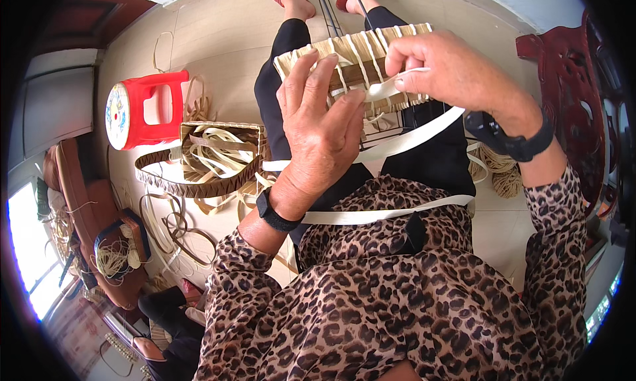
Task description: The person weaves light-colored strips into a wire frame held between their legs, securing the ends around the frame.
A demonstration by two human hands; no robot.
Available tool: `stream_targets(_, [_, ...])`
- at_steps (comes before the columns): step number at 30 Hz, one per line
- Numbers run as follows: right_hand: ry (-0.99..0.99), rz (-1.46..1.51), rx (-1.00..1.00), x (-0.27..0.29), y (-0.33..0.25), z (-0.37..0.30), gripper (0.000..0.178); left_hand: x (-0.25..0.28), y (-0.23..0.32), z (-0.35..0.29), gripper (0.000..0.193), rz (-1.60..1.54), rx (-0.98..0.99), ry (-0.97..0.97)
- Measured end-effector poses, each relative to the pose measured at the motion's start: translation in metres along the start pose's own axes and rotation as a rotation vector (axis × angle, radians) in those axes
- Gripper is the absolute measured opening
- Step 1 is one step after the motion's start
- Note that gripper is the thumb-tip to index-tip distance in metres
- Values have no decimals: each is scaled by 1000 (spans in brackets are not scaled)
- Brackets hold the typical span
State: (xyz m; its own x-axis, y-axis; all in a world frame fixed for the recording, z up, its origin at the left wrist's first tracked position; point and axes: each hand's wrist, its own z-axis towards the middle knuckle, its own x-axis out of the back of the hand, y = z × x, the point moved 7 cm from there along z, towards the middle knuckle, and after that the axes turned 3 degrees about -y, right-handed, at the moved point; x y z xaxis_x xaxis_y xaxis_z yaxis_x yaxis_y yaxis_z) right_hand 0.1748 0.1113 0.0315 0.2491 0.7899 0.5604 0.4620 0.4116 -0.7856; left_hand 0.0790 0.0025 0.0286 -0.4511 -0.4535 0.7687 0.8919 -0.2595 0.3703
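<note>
A half-woven piece (321, 48) of pale and brown strips, wrapped with white cords over a dark wire frame, sits on my lap. My left hand (318, 132) grips it from the left, fingers spread over the weave and thumb near its middle. My right hand (457, 69) pinches a flat white strip (414, 139) between thumb and fingers at the weave. From there the strip loops down over my thighs, and a white length (391, 214) crosses my waist. The underside of the piece is hidden.
To the left, a red plastic stool (173, 109) lies on its side beside a brown woven basket (262, 146) full of loose strips. Coiled strips (173, 225) lie on the floor. Bundled cord (497, 172) and a dark carved wooden chair (573, 103) are to the right. Another person's leg (173, 321) shows lower left.
</note>
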Motion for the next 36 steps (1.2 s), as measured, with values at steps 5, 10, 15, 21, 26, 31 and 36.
stream_targets(5, [-39,-25,-71,0,-3,1,15,-1,1,2,18,30,2,31])
stream_targets(10, [261,-271,304,-3,-29,-30,38,0,5,3,16,80,-19,14])
stream_targets(15, [326,-581,313,-13,-40,-42,26,0,5,6,17,73,2,-51])
stream_targets(21, [210,-558,345,-9,-36,-29,10,1,2,5,16,4,40,-68])
stream_targets(26, [28,-293,353,2,-22,1,13,3,0,6,17,-32,97,-64])
stream_targets(31, [18,-314,431,10,-33,13,10,1,-1,5,16,-52,147,-39])
stream_targets(36, [146,-427,601,10,-37,12,14,1,5,5,13,-4,93,68])
